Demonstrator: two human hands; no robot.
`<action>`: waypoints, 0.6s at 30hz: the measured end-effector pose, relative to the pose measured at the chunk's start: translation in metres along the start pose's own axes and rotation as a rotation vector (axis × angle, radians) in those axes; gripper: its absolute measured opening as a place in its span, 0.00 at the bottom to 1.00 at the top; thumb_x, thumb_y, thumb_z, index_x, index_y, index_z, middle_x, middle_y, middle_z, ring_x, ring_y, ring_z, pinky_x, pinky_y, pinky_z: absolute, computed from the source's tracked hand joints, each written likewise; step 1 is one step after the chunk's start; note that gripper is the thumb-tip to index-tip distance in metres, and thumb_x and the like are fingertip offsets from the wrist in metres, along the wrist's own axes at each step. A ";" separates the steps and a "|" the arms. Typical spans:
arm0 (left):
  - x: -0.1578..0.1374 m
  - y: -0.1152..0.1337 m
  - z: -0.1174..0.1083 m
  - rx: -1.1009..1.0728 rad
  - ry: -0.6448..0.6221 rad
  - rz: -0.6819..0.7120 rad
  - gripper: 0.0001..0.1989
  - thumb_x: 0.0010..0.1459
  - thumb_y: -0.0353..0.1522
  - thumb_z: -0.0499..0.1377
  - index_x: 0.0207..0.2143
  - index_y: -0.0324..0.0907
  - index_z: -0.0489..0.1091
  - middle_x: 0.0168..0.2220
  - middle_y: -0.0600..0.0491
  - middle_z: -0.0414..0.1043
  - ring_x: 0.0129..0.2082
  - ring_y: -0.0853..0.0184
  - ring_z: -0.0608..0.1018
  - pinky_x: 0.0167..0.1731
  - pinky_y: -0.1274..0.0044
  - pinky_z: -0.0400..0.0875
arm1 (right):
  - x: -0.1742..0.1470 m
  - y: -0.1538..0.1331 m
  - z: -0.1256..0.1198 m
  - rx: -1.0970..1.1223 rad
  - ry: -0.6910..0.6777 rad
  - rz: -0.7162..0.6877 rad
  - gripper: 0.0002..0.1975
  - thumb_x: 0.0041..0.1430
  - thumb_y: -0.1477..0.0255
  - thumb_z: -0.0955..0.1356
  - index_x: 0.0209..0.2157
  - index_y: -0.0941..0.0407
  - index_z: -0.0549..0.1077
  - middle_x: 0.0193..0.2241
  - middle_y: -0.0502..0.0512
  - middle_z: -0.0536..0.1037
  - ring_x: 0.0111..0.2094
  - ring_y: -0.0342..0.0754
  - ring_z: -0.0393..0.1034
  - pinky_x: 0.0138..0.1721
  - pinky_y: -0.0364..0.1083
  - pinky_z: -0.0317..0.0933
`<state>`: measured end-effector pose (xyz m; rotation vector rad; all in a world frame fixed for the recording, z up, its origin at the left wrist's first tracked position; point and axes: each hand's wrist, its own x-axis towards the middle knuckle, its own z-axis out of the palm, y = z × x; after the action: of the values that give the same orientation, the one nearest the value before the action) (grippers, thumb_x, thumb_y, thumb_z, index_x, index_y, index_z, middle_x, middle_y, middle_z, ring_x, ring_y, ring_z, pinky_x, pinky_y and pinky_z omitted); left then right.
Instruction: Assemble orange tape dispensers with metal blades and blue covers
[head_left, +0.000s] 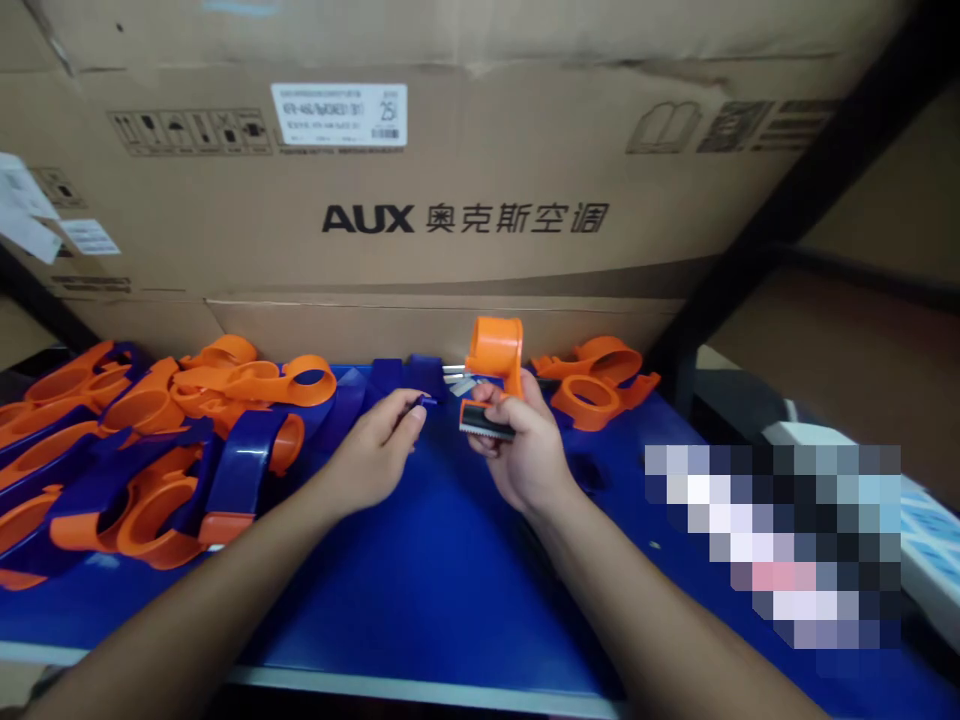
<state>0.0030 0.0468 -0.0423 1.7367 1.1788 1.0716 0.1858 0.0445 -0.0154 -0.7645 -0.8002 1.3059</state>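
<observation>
My right hand [529, 445] is closed around an orange tape dispenser [496, 345], its ring pointing up. A black strip [489, 417] with a pale serrated edge lies along its lower end, under my thumb. To the left, my left hand [381, 450] pinches a small dark blue plastic piece [426, 402] between thumb and fingertips. The two hands are apart above the blue tabletop [420, 580]. Just behind them are blue plastic parts [388, 375], partly hidden. Silvery strips [454, 374] lie next to these.
Many orange and blue tape dispensers [240, 465] are heaped on the left. Several orange dispenser bodies [589, 400] lie at the back right. A large cardboard box [480, 260] stands behind the table. Black frame posts [742, 250] and a pixelated object [787, 545] are on the right.
</observation>
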 end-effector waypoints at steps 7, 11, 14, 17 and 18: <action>-0.011 -0.009 0.017 -0.682 -0.063 -0.120 0.23 0.68 0.50 0.59 0.51 0.41 0.72 0.45 0.47 0.76 0.34 0.67 0.76 0.35 0.73 0.74 | -0.016 0.021 0.006 -0.094 -0.057 0.109 0.23 0.39 0.74 0.69 0.42 0.50 0.67 0.33 0.44 0.73 0.20 0.39 0.62 0.18 0.40 0.52; -0.011 -0.004 0.009 -0.676 -0.058 -0.133 0.20 0.69 0.48 0.59 0.50 0.41 0.72 0.47 0.48 0.74 0.35 0.68 0.76 0.36 0.73 0.74 | -0.014 0.015 0.008 -0.054 -0.048 0.129 0.23 0.38 0.74 0.68 0.41 0.51 0.68 0.32 0.46 0.74 0.19 0.40 0.61 0.19 0.41 0.52; -0.014 0.000 0.005 -0.612 -0.077 -0.096 0.19 0.71 0.47 0.56 0.50 0.41 0.72 0.43 0.50 0.74 0.36 0.68 0.75 0.37 0.73 0.73 | -0.011 0.009 0.009 -0.010 -0.034 0.160 0.21 0.37 0.74 0.68 0.39 0.52 0.69 0.32 0.47 0.75 0.18 0.39 0.58 0.19 0.42 0.52; -0.016 0.004 0.004 -0.557 -0.091 -0.064 0.19 0.72 0.48 0.54 0.42 0.41 0.71 0.33 0.54 0.70 0.35 0.68 0.74 0.37 0.74 0.72 | -0.011 0.005 0.008 0.035 -0.070 0.221 0.16 0.37 0.73 0.67 0.35 0.54 0.70 0.29 0.49 0.74 0.17 0.39 0.55 0.18 0.42 0.50; -0.017 0.005 0.003 -0.541 -0.092 -0.059 0.20 0.72 0.48 0.54 0.39 0.41 0.70 0.32 0.55 0.69 0.34 0.68 0.73 0.36 0.74 0.71 | -0.011 0.004 0.007 0.048 -0.092 0.242 0.15 0.38 0.73 0.67 0.34 0.55 0.71 0.28 0.50 0.74 0.17 0.39 0.54 0.18 0.42 0.49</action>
<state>0.0039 0.0287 -0.0426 1.3045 0.7819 1.1333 0.1764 0.0345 -0.0158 -0.7847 -0.7633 1.5816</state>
